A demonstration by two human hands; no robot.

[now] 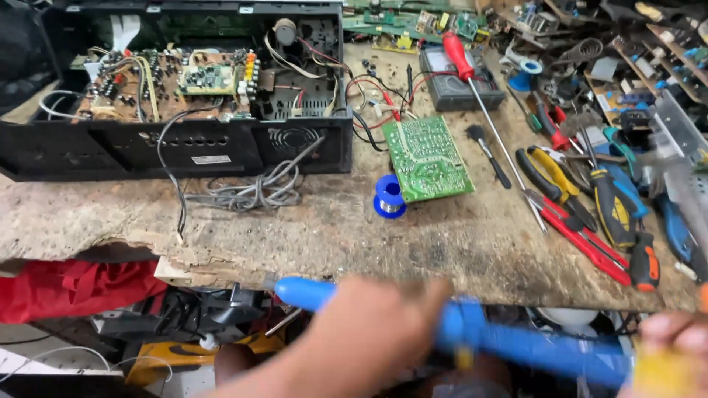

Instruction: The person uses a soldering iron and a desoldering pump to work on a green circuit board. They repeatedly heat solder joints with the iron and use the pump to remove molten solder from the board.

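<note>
The left hand point(361, 335), blurred and low in the view, is wrapped around a blue tool point(472, 335), its fingers curled shut on the smooth, tube-shaped plastic body; the tool's rounded blue end sticks out to the left of the knuckles and the rest runs off to the right. At that far right end the right hand point(675, 339) shows only as fingertips at the frame's corner, touching the tool beside something yellow; whether those fingers are closed or apart I cannot tell. Just above the hands runs the ragged, crumbling edge of a worn chipboard bench point(310, 236). Further up from the left fingers, a green circuit board point(426, 158) lies flat, its solder side up, with a blue spool of solder point(389, 197) touching its lower left corner. To the right of the board lie a long red-handled screwdriver point(479, 96), yellow-handled pliers point(553, 180) and red-handled cutters point(582, 239). Up and left stands an opened black chassis point(177, 144) full of boards and wires, a grey cable point(254, 191) coiled in front of it. Below the bench, left of the hands, lies red cloth point(74, 287).
</note>
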